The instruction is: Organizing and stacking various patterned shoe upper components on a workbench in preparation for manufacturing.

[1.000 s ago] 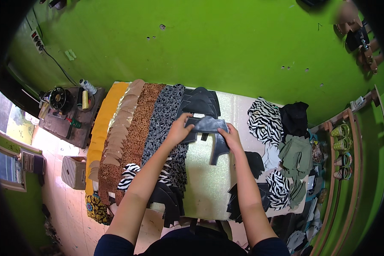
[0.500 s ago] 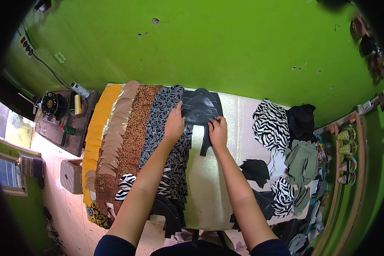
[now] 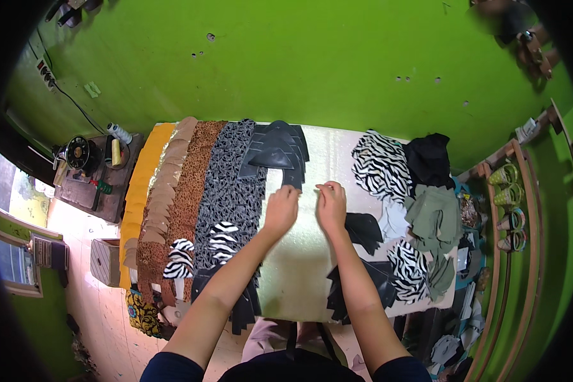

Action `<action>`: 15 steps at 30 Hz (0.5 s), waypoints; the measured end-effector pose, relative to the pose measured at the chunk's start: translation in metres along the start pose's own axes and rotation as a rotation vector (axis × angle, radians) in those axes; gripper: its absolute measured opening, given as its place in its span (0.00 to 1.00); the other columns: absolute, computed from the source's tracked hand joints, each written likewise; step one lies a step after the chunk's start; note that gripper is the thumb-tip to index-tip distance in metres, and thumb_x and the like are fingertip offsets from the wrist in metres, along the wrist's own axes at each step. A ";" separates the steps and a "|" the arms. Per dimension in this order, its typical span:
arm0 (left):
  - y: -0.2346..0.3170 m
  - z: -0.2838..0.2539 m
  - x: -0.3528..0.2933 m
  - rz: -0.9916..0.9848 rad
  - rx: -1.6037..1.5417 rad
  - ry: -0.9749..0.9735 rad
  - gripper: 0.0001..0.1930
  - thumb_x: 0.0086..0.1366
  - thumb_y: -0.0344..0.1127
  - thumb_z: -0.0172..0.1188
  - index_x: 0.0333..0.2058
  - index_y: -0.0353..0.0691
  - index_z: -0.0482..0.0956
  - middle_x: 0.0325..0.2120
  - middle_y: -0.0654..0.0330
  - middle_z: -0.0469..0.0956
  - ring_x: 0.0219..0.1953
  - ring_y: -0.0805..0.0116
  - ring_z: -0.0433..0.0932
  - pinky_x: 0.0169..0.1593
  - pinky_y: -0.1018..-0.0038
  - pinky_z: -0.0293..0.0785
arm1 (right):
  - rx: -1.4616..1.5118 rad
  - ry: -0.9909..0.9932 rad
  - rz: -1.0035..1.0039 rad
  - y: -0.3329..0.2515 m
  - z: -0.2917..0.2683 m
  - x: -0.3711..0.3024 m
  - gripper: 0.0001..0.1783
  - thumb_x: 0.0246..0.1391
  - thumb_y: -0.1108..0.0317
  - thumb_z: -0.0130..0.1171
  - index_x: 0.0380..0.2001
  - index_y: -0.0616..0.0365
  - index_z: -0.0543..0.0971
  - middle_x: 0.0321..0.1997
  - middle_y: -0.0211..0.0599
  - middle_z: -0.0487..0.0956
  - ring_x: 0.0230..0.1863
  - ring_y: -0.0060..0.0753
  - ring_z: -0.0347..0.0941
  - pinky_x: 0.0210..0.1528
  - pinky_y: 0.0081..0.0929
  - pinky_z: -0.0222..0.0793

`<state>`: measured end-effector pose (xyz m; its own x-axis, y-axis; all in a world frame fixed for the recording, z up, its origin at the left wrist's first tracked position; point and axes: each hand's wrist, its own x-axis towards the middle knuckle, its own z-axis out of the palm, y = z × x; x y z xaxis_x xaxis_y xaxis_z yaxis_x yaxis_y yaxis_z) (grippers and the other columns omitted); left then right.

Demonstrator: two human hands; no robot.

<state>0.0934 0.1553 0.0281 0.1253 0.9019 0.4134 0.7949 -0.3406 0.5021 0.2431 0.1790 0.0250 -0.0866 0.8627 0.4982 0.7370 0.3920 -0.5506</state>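
My left hand (image 3: 282,207) is at the lower end of the black U-shaped cut pieces (image 3: 270,156), which lie overlapped in a fan at the far middle of the table. Its fingers are drawn together, and what they hold, if anything, is hidden. To its right, over the pale table top (image 3: 299,267), my right hand (image 3: 332,205) has loosely bent fingers, with a small gap at the tips and nothing seen between them. Beside the black pieces runs a long row of grey-and-black patterned pieces (image 3: 218,184).
Brown patterned (image 3: 194,172), tan (image 3: 162,197) and yellow (image 3: 145,191) rows fill the left. On the right are zebra-print pieces (image 3: 382,167), olive pieces (image 3: 434,216) and black pieces (image 3: 363,230). A sewing machine (image 3: 78,153) stands far left; a wooden rack (image 3: 533,254) is right.
My hands have come off the fanned black pieces and drawn back toward me. The dangling leg of the top piece now lies in line with the others. The view has shifted right.
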 end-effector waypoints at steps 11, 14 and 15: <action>0.154 0.047 -0.106 0.130 -0.056 -0.230 0.19 0.51 0.36 0.58 0.43 0.39 0.69 0.35 0.51 0.70 0.35 0.53 0.71 0.38 0.63 0.68 | -0.128 -0.178 -0.034 0.055 -0.142 -0.147 0.11 0.45 0.68 0.54 0.35 0.55 0.75 0.35 0.35 0.70 0.39 0.40 0.66 0.41 0.35 0.61; 0.166 0.054 -0.117 -0.099 -0.001 -0.289 0.27 0.50 0.35 0.60 0.49 0.38 0.62 0.35 0.47 0.69 0.38 0.50 0.71 0.41 0.62 0.68 | -0.211 -0.231 -0.016 0.057 -0.164 -0.171 0.18 0.42 0.62 0.59 0.39 0.55 0.74 0.38 0.38 0.69 0.43 0.41 0.64 0.44 0.36 0.59; 0.165 0.053 -0.119 -0.137 0.008 -0.257 0.27 0.50 0.34 0.60 0.49 0.37 0.63 0.35 0.48 0.70 0.38 0.51 0.71 0.40 0.62 0.68 | -0.252 -0.264 0.000 0.056 -0.170 -0.176 0.23 0.40 0.60 0.61 0.41 0.56 0.73 0.40 0.39 0.68 0.44 0.42 0.63 0.46 0.37 0.58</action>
<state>0.2414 0.0054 0.0216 0.1620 0.9774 0.1355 0.8192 -0.2098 0.5338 0.4140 -0.0054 0.0199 -0.2320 0.9284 0.2903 0.8762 0.3291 -0.3522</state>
